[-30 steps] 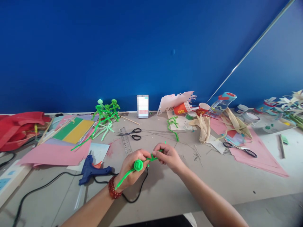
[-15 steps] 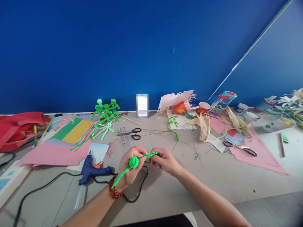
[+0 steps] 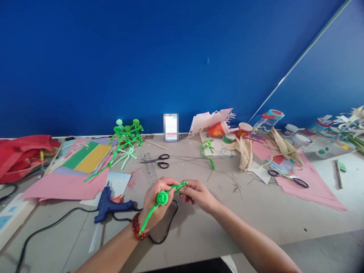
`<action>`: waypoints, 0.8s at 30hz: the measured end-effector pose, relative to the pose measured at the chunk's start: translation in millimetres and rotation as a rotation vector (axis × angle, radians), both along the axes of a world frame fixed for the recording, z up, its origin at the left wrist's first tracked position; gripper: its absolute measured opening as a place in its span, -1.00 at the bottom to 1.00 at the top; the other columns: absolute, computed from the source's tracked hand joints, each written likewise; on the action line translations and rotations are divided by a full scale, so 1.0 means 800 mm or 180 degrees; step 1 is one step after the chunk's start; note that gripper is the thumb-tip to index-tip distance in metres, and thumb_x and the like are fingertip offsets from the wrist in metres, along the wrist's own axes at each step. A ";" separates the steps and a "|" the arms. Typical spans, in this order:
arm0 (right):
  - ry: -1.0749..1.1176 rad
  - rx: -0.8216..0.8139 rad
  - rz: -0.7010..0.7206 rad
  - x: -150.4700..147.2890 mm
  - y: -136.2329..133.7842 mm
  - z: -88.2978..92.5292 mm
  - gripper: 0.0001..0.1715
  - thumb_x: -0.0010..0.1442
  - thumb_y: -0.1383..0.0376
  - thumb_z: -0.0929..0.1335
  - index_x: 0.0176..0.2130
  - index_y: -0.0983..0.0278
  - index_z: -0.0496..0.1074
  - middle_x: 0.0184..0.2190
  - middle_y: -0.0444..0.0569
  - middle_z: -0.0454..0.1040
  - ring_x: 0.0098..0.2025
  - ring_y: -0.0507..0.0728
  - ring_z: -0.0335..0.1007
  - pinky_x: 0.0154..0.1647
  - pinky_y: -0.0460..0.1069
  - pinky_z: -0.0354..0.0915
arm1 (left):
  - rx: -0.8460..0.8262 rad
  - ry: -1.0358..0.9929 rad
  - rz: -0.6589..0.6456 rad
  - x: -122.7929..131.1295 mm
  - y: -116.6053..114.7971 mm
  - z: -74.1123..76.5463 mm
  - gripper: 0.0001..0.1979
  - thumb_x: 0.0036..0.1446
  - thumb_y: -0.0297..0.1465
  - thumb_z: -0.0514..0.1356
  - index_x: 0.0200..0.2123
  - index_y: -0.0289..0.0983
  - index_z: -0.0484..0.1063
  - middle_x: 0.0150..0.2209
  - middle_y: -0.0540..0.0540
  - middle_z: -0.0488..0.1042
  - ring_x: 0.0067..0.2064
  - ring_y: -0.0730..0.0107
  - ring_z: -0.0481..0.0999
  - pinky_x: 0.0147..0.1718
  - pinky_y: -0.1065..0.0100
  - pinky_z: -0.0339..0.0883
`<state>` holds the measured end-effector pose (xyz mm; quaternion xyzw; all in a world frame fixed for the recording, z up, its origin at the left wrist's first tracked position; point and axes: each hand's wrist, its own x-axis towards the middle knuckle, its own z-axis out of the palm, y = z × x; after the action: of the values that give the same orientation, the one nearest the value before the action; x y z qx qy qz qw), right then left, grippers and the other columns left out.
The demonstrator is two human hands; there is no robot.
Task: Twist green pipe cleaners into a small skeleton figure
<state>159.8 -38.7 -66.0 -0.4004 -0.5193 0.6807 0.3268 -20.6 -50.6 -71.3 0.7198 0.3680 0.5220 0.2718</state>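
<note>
A green pipe cleaner figure (image 3: 162,198) with a coiled round head is held above the table, low in the middle of the view. My left hand (image 3: 156,203) is closed around it just behind the coil, and a tail of green wire hangs down past my wrist. My right hand (image 3: 196,194) pinches the thin twisted end (image 3: 179,186) of the same figure. A red bead bracelet (image 3: 137,226) circles my left wrist.
A blue glue gun (image 3: 109,204) with a black cord lies left of my hands. Behind are a ruler (image 3: 151,170), black scissors (image 3: 159,161), finished green figures (image 3: 127,132), coloured paper sheets (image 3: 71,178), another green pipe cleaner (image 3: 207,151), paper cups (image 3: 218,130), husks (image 3: 244,151) and a second pair of scissors (image 3: 290,180).
The coiled head has shifted slightly down and left, then back a little. My right hand moved in closer along the twisted end, which went from pointing up to lying flatter.
</note>
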 end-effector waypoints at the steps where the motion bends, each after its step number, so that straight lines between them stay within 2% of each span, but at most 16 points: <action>1: 0.0037 0.0033 0.0028 0.000 -0.001 0.000 -0.65 0.13 0.10 0.35 -0.51 0.29 0.33 -0.62 -0.18 0.35 -0.64 -0.08 0.12 -0.61 -0.15 0.05 | -0.0094 -0.0086 0.0023 0.001 0.000 0.000 -0.83 0.15 -0.56 0.17 -0.30 -0.19 0.27 -0.22 -0.02 0.54 -0.25 0.40 0.55 -0.27 0.39 0.40; 5: 0.0047 0.0367 0.0117 -0.001 -0.003 -0.002 -0.56 0.16 0.04 0.36 -0.54 0.30 0.31 -0.62 -0.17 0.34 -0.63 -0.08 0.14 -0.60 -0.14 0.08 | -0.0850 -0.0425 0.0070 0.002 0.001 0.000 -0.91 0.18 -0.45 0.17 -0.31 -0.19 0.27 -0.27 -0.01 0.52 -0.31 0.42 0.54 -0.34 0.41 0.42; 7: 0.0067 0.0452 0.0069 -0.001 -0.003 -0.004 -0.51 0.17 -0.01 0.35 -0.56 0.30 0.30 -0.64 -0.18 0.30 -0.64 -0.08 0.13 -0.61 -0.14 0.08 | -0.1240 -0.0497 -0.0037 0.002 0.001 0.000 -0.94 0.18 -0.40 0.17 -0.28 -0.20 0.31 -0.28 -0.02 0.51 -0.29 0.40 0.54 -0.31 0.38 0.44; 11: 0.0061 0.0497 0.0032 -0.001 -0.002 -0.012 -0.46 0.18 -0.06 0.34 -0.56 0.30 0.30 -0.65 -0.18 0.28 -0.65 -0.07 0.12 -0.63 -0.14 0.07 | -0.1766 -0.0537 -0.0340 0.003 0.005 0.004 -0.87 0.15 -0.35 0.18 -0.21 -0.21 0.40 -0.31 -0.03 0.51 -0.30 0.33 0.55 -0.28 0.31 0.47; 15: -0.0045 0.0670 0.0063 -0.001 -0.002 -0.012 -0.49 0.20 -0.02 0.33 -0.55 0.29 0.30 -0.66 -0.18 0.27 -0.64 -0.07 0.14 -0.62 -0.15 0.07 | -0.1689 -0.0423 -0.0511 0.006 0.010 0.010 -0.90 0.15 -0.36 0.14 -0.33 -0.20 0.46 -0.36 -0.05 0.50 -0.27 0.27 0.52 -0.25 0.27 0.45; 18: -0.0132 0.0775 0.0107 -0.001 -0.003 -0.007 -0.50 0.21 0.00 0.32 -0.57 0.29 0.28 -0.66 -0.19 0.25 -0.64 -0.06 0.14 -0.61 -0.14 0.08 | -0.1550 -0.0385 -0.0378 0.008 0.012 0.009 -0.89 0.14 -0.37 0.13 -0.39 -0.20 0.44 -0.39 -0.05 0.49 -0.27 0.26 0.51 -0.25 0.27 0.44; 24: -0.0445 0.1063 0.0224 -0.004 -0.007 0.001 -0.51 0.31 0.09 0.23 -0.57 0.27 0.26 -0.64 -0.16 0.26 -0.58 -0.02 0.17 -0.54 -0.12 0.12 | -0.1068 -0.0473 -0.0155 0.006 0.008 -0.001 -0.92 0.16 -0.37 0.15 -0.37 -0.18 0.42 -0.38 -0.05 0.50 -0.30 0.29 0.52 -0.27 0.28 0.47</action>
<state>156.6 -44.7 -65.1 -0.3684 -0.6602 0.5666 0.3278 -15.6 -43.9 -72.0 0.6325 0.4113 0.4984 0.4270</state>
